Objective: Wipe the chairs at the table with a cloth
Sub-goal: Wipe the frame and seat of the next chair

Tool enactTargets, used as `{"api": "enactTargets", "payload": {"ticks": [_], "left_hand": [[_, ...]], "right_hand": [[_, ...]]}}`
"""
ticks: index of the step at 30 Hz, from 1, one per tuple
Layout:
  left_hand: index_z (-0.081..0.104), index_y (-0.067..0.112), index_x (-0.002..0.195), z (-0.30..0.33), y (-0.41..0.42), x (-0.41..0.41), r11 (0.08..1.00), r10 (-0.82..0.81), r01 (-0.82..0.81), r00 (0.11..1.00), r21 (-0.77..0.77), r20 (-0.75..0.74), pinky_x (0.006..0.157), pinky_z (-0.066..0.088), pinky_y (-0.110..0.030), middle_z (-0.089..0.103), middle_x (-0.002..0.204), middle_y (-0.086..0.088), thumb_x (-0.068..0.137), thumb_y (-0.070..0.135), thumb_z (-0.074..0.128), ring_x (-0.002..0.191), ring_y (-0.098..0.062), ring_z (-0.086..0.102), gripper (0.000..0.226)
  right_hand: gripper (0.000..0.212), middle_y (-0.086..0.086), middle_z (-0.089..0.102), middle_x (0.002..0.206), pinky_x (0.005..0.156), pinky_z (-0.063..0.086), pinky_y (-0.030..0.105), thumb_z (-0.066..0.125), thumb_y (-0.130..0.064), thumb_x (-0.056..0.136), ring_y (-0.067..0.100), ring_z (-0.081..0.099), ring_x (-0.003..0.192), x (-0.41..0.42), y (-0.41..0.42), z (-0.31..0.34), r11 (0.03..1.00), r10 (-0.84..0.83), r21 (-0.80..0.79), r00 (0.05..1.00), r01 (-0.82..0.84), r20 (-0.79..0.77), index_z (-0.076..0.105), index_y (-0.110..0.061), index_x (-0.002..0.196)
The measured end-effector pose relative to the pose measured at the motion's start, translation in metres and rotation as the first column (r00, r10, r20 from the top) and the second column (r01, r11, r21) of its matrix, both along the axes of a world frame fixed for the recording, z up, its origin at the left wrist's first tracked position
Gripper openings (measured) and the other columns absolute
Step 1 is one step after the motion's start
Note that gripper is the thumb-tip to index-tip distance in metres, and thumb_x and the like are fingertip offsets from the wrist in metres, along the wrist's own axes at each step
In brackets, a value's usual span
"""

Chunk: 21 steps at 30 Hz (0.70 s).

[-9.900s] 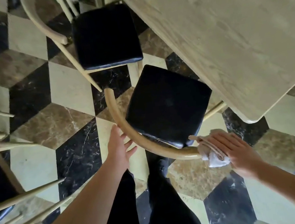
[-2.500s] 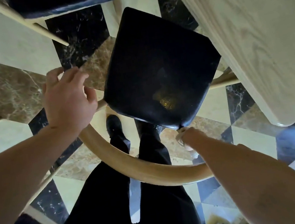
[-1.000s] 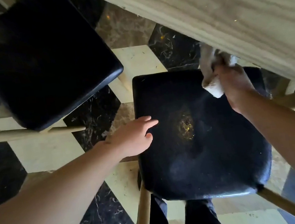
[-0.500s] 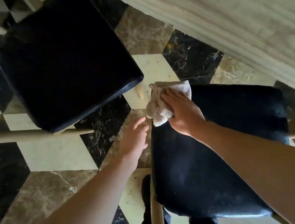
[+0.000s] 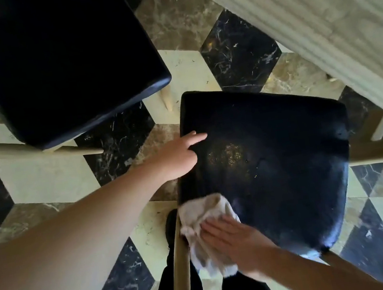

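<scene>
A chair with a black padded seat [image 5: 278, 157] stands below me beside the pale wooden table [image 5: 328, 5]. My right hand [image 5: 236, 241] presses a crumpled white cloth [image 5: 204, 226] flat onto the seat's near left corner, fingers straight. My left hand [image 5: 179, 155] rests on the seat's left edge with the fingers reaching onto the cushion. The chair's curved wooden back rail [image 5: 181, 269] runs down past the cloth.
A second black-seated chair [image 5: 56, 63] stands at the upper left, its wooden rail [image 5: 26, 149] sticking out toward the middle. The floor is marble in black, brown and cream tiles [image 5: 43, 180]. My dark trousers and shoe [image 5: 172, 223] show under the rail.
My right hand has slid the cloth from the seat's far left corner down to its near left corner. My left hand moved onto the seat's left edge.
</scene>
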State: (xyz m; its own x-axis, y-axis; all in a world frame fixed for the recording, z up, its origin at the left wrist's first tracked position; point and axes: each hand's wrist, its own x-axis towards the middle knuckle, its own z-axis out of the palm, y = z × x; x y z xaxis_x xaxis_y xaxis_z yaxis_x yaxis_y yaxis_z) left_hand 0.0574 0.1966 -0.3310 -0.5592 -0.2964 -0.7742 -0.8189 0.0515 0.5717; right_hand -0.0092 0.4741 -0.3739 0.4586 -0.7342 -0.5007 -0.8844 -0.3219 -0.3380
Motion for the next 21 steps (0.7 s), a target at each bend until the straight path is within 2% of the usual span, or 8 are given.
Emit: {"api": "enactTargets", "payload": {"ticks": [2, 3, 5, 9, 11, 14, 17, 21], "left_hand": [[0.028, 0.05, 0.153, 0.002, 0.0, -0.008, 0.993, -0.055, 0.046, 0.995, 0.105, 0.086, 0.084, 0.053, -0.024, 0.008, 0.167, 0.021, 0.092, 0.002, 0.038, 0.134, -0.014, 0.051, 0.078], [0.023, 0.048, 0.155, 0.003, -0.001, -0.015, 0.99, -0.061, 0.046, 0.992, 0.131, 0.114, 0.106, 0.045, -0.036, 0.004, 0.168, 0.02, 0.093, 0.003, 0.038, 0.146, -0.024, 0.037, 0.078], [0.013, 0.043, 0.159, 0.006, -0.001, -0.021, 0.99, -0.092, 0.074, 0.985, 0.123, 0.148, 0.122, 0.017, -0.051, -0.002, 0.169, 0.015, 0.095, 0.002, 0.035, 0.154, -0.029, 0.017, 0.079], [-0.001, 0.037, 0.161, 0.009, 0.014, -0.024, 0.931, -0.361, 0.365, 0.902, 0.03, 0.235, 0.125, 0.012, -0.05, -0.022, 0.167, 0.009, 0.091, 0.001, 0.038, 0.154, -0.019, -0.017, 0.087], [-0.013, 0.035, 0.159, 0.003, 0.024, -0.02, 0.856, -0.474, 0.516, 0.805, -0.027, 0.356, 0.122, 0.021, -0.052, -0.035, 0.163, 0.004, 0.094, 0.015, 0.052, 0.152, -0.023, -0.025, 0.094], [-0.032, 0.023, 0.151, -0.006, 0.045, -0.025, 0.726, -0.565, 0.686, 0.631, -0.043, 0.531, 0.12, 0.022, -0.062, -0.048, 0.154, -0.01, 0.083, 0.042, 0.075, 0.148, -0.037, -0.031, 0.129], [-0.039, 0.012, 0.146, -0.017, 0.066, -0.034, 0.664, -0.547, 0.742, 0.566, -0.092, 0.616, 0.118, 0.016, -0.065, -0.049, 0.15, -0.023, 0.071, 0.054, 0.083, 0.145, -0.049, -0.03, 0.15], [-0.043, 0.007, 0.143, -0.029, 0.076, -0.03, 0.622, -0.51, 0.763, 0.567, -0.179, 0.646, 0.12, 0.01, -0.062, -0.05, 0.146, -0.029, 0.063, 0.061, 0.086, 0.145, -0.052, -0.028, 0.161]], "right_hand": [[0.071, -0.002, 0.042, 0.157, 0.119, 0.014, 0.042, 0.05, -0.031, 0.083, 0.02, 0.037, 0.145, -0.005, 0.03, 0.0, 0.986, 0.169, 0.006, 0.985, -0.169, -0.02, 0.04, -0.019, 0.152], [0.07, -0.003, 0.041, 0.157, 0.119, 0.014, 0.042, 0.052, -0.032, 0.084, 0.02, 0.036, 0.146, -0.013, 0.039, 0.002, 0.976, 0.219, 0.01, 0.975, -0.219, -0.031, 0.038, -0.02, 0.152], [0.074, -0.005, 0.04, 0.157, 0.121, 0.014, 0.041, 0.061, -0.035, 0.084, 0.018, 0.032, 0.148, -0.019, 0.043, 0.001, 0.962, 0.274, 0.026, 0.96, -0.273, -0.053, 0.037, -0.02, 0.152], [0.083, -0.008, 0.04, 0.157, 0.124, 0.018, 0.039, 0.073, -0.035, 0.079, 0.017, 0.03, 0.148, -0.043, 0.038, 0.003, 0.935, 0.354, 0.05, 0.935, -0.352, -0.022, 0.036, -0.021, 0.153], [0.08, -0.01, 0.042, 0.156, 0.121, 0.027, 0.037, 0.075, -0.038, 0.078, 0.015, 0.036, 0.146, -0.065, 0.043, 0.006, 0.909, 0.413, 0.063, 0.91, -0.411, -0.033, 0.042, -0.025, 0.15], [0.076, -0.015, 0.042, 0.154, 0.117, 0.034, 0.034, 0.075, -0.039, 0.077, 0.008, 0.039, 0.143, -0.109, 0.068, 0.018, 0.885, 0.458, 0.11, 0.888, -0.452, -0.041, 0.048, -0.032, 0.147], [0.073, -0.02, 0.051, 0.146, 0.111, 0.041, 0.028, 0.083, -0.033, 0.069, 0.001, 0.047, 0.135, -0.169, 0.091, 0.037, 0.928, 0.335, 0.186, 0.941, -0.323, -0.037, 0.06, -0.036, 0.137], [0.068, -0.01, 0.02, 0.162, 0.123, 0.02, 0.037, 0.064, -0.011, 0.095, 0.011, 0.02, 0.15, -0.239, 0.108, 0.053, 0.959, 0.038, 0.283, 0.995, -0.011, -0.09, 0.033, -0.023, 0.155]]}}
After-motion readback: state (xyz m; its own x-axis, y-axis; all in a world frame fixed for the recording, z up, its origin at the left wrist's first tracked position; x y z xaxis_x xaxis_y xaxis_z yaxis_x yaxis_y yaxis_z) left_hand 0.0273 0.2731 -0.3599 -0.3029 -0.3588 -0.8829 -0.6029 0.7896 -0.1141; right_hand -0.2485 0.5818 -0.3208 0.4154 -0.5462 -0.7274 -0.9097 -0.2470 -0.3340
